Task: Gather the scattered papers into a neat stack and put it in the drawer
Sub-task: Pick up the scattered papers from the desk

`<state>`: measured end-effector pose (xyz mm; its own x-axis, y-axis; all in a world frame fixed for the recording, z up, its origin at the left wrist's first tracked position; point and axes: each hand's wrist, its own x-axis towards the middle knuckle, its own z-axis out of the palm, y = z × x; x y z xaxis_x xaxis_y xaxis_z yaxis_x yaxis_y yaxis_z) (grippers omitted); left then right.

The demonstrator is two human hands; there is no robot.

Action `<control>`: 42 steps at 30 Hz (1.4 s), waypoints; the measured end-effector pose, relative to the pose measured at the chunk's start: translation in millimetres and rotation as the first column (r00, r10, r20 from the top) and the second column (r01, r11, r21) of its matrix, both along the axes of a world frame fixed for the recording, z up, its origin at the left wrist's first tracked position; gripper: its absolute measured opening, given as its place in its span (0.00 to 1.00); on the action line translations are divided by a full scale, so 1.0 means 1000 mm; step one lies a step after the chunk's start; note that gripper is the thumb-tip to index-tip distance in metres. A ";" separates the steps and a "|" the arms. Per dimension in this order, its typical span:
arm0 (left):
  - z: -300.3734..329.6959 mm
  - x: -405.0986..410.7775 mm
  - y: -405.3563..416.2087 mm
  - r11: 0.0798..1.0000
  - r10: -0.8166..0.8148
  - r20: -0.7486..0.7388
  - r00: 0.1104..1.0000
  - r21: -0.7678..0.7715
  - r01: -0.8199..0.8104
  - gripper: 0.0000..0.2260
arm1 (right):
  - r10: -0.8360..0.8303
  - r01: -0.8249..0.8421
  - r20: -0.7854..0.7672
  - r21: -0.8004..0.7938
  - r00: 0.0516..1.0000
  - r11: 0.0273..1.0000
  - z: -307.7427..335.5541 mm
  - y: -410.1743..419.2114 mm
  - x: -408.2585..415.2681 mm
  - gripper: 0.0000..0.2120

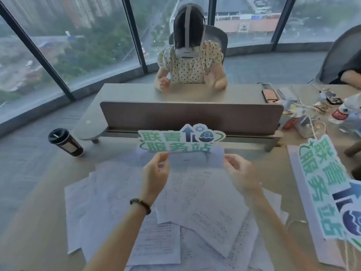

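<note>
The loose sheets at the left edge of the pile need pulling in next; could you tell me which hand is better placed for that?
Probably the left hand. It sits on that side of the sheet both hands hold up, nearer the loose sheets; the right hand would have to cross over.

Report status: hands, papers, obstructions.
Left hand and right hand pinch one sheet. Scattered papers unstacked on desk. Green sign stands just beyond.

White printed papers lie scattered, overlapping (several askew) across the desk.
</note>
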<state>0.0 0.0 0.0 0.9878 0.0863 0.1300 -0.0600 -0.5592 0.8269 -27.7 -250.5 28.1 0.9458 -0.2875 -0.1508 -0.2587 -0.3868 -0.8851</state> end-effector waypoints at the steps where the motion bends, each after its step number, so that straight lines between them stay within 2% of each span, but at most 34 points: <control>1: -0.011 -0.003 0.003 1.000 -0.006 -0.058 0.998 0.007 0.007 0.11 | 0.001 -0.004 -0.089 -0.033 0.996 0.999 -0.012 0.000 -0.004 0.12; 6: -0.065 -0.017 0.016 1.000 0.003 -0.313 0.950 0.008 -0.001 0.13 | 0.060 -0.118 -0.390 -0.124 0.919 0.985 -0.086 -0.001 -0.020 0.19; 10: -0.106 -0.018 0.024 0.997 0.047 -0.490 0.870 -0.032 -0.072 0.12 | 0.045 -0.173 -0.487 -0.221 0.872 0.960 -0.141 -0.002 -0.025 0.24; 13: -0.134 -0.016 0.024 0.996 0.086 -0.619 0.780 0.031 -0.085 0.15 | -0.023 -0.204 -0.613 -0.298 0.790 0.932 -0.172 -0.006 -0.030 0.29; 16: -0.157 -0.017 0.024 0.992 0.089 -0.708 0.701 0.130 0.005 0.23 | -0.073 -0.264 -0.760 -0.311 0.645 0.913 -0.198 -0.010 -0.036 0.37; 18: -0.171 -0.016 0.022 0.960 0.091 -0.745 0.661 0.241 0.140 0.30 | -0.075 -0.298 -0.793 -0.313 0.604 0.902 -0.215 -0.009 -0.041 0.40; 21: -0.189 -0.019 0.017 0.891 0.057 -0.803 0.594 0.309 0.332 0.33 | -0.074 -0.326 -0.801 -0.324 0.594 0.888 -0.233 -0.002 -0.049 0.42; 23: -0.200 -0.026 0.011 0.838 0.031 -0.819 0.572 0.333 0.431 0.32 | -0.091 -0.317 -0.771 -0.363 0.630 0.876 -0.241 0.003 -0.054 0.41; 25: -0.206 -0.034 0.007 0.776 0.021 -0.792 0.611 0.398 0.489 0.30 | -0.125 -0.234 -0.678 -0.412 0.725 0.881 -0.246 0.006 -0.059 0.37; 26: -0.207 -0.036 0.005 0.773 0.007 -0.764 0.646 0.414 0.481 0.27 | -0.160 -0.169 -0.620 -0.438 0.768 0.883 -0.247 0.007 -0.062 0.36; 28: -0.208 -0.040 0.005 0.832 -0.026 -0.714 0.699 0.373 0.411 0.21 | -0.257 -0.057 -0.560 -0.481 0.787 0.875 -0.248 0.006 -0.066 0.36; 30: -0.207 -0.040 0.005 0.914 -0.016 -0.686 0.727 0.286 0.289 0.17 | -0.306 -0.020 -0.596 -0.476 0.742 0.879 -0.249 0.005 -0.067 0.39; 33: -0.198 -0.035 0.001 0.979 0.095 -0.641 0.762 0.200 0.045 0.19 | -0.282 -0.056 -0.629 -0.461 0.724 0.886 -0.253 0.006 -0.068 0.41; 35: -0.195 -0.027 0.000 0.977 0.211 -0.612 0.762 0.102 -0.188 0.24 | -0.264 -0.064 -0.616 -0.457 0.742 0.887 -0.253 0.007 -0.067 0.41; 37: -0.197 -0.017 0.002 0.921 0.288 -0.656 0.698 -0.011 -0.390 0.27 | -0.265 -0.026 -0.571 -0.450 0.777 0.893 -0.249 0.009 -0.066 0.39; 39: -0.202 -0.009 0.006 0.892 0.244 -0.741 0.626 -0.081 -0.444 0.21 | -0.300 0.057 -0.499 -0.444 0.813 0.894 -0.245 0.011 -0.065 0.37; 42: -0.200 -0.006 0.002 0.910 0.063 -0.792 0.607 -0.205 -0.361 0.10 | -0.360 0.186 -0.423 -0.399 0.832 0.898 -0.246 0.008 -0.059 0.37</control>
<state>-6.0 2.0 -199.9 0.6605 0.1941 -0.7253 0.7508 -0.1729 0.6375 -87.1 -242.6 -217.5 0.6543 -0.6369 -0.4077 -0.7502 -0.4788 -0.4561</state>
